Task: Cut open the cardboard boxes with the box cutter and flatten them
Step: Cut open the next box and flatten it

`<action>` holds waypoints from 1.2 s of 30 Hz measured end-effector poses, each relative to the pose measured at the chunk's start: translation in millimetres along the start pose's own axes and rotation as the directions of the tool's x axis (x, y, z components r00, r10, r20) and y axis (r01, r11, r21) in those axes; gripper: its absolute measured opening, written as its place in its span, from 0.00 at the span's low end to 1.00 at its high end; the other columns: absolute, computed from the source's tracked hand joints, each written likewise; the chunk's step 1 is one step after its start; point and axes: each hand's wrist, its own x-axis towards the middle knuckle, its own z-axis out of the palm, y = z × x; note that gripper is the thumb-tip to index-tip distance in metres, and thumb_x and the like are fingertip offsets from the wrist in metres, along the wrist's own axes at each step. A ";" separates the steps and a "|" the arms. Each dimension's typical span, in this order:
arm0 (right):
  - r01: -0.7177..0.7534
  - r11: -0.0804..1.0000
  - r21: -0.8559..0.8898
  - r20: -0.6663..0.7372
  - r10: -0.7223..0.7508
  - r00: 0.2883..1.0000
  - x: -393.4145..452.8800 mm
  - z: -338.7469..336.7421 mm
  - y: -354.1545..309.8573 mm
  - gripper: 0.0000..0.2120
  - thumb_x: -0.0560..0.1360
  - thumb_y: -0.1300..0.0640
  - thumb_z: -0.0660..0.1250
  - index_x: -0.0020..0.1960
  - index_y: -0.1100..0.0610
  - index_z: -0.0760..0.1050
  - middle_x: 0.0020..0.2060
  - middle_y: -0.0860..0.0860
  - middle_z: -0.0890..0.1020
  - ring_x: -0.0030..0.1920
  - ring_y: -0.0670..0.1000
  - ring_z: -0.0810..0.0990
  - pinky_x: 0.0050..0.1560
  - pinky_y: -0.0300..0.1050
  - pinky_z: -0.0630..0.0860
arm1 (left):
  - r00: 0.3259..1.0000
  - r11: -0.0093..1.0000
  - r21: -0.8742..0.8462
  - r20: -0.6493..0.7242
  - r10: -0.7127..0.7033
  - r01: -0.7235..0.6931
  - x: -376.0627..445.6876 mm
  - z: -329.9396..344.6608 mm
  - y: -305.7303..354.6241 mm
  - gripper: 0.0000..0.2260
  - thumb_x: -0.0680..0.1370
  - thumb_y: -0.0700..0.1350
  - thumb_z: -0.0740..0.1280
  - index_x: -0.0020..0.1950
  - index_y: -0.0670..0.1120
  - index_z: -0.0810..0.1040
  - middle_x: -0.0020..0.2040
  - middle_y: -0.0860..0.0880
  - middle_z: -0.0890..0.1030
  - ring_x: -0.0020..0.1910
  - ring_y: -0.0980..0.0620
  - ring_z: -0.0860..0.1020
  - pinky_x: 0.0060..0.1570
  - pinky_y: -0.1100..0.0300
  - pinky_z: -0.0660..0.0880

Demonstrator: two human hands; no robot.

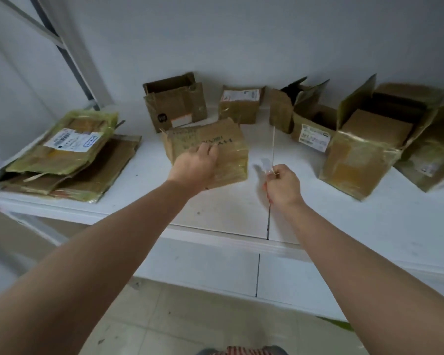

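Cardboard boxes (244, 105) stood in a loose row along the back of the white table (369, 221), some with flaps already open, while a stack of flattened ones (67, 160) lay at the table's left end. One taped box (215, 147) sat apart from the row, near the middle of the table and tilted toward the person. The left hand (195, 165) rested on top of it, fingers spread and fairly straight, pressing rather than gripping. The right hand (282, 185) hovered just beside the box with its fingers curled round a small blurred object, most likely the box cutter (265, 166), though the blur made the blade impossible to make out; a thin pale strip (273, 147) rose from the same fist, and what it was could not be told. The step in hand looked like starting the cut on this box. To do it well, the left hand should have held the box flat and steady with its fingers well clear of the taped seam, and the blade should have run shallow along the tape, drawn away from the bracing hand. The glossy tape wrapped round the box looked slippery, so firm downward pressure seemed wise.
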 end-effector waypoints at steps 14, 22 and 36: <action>0.357 0.906 -0.228 0.100 -0.342 0.934 13.1 -0.5 12.0 0.07 0.82 0.51 0.55 0.55 0.51 0.70 0.42 0.54 0.80 0.43 0.58 0.79 0.43 0.49 0.74 | 0.995 0.989 -0.128 0.078 -0.064 0.074 -0.5 -8.1 9.6 0.25 0.72 0.45 0.72 0.65 0.39 0.71 0.54 0.40 0.78 0.49 0.39 0.79 0.50 0.48 0.75; 0.409 0.889 -0.207 0.104 -0.396 0.913 15.6 2.0 18.5 0.07 0.82 0.54 0.55 0.54 0.53 0.70 0.39 0.53 0.79 0.41 0.57 0.78 0.40 0.47 0.71 | 0.998 0.990 -0.131 0.057 -0.042 0.049 -0.8 -1.7 8.0 0.24 0.65 0.42 0.76 0.59 0.37 0.75 0.46 0.39 0.79 0.40 0.37 0.80 0.42 0.47 0.78; 0.479 0.692 -0.540 0.154 -0.479 0.864 13.1 2.9 23.1 0.07 0.81 0.58 0.54 0.53 0.52 0.69 0.34 0.48 0.75 0.36 0.56 0.76 0.34 0.42 0.62 | 0.998 0.991 -0.128 0.045 -0.033 0.039 -2.3 -0.6 7.2 0.27 0.68 0.44 0.75 0.64 0.37 0.73 0.50 0.39 0.79 0.44 0.37 0.80 0.43 0.49 0.77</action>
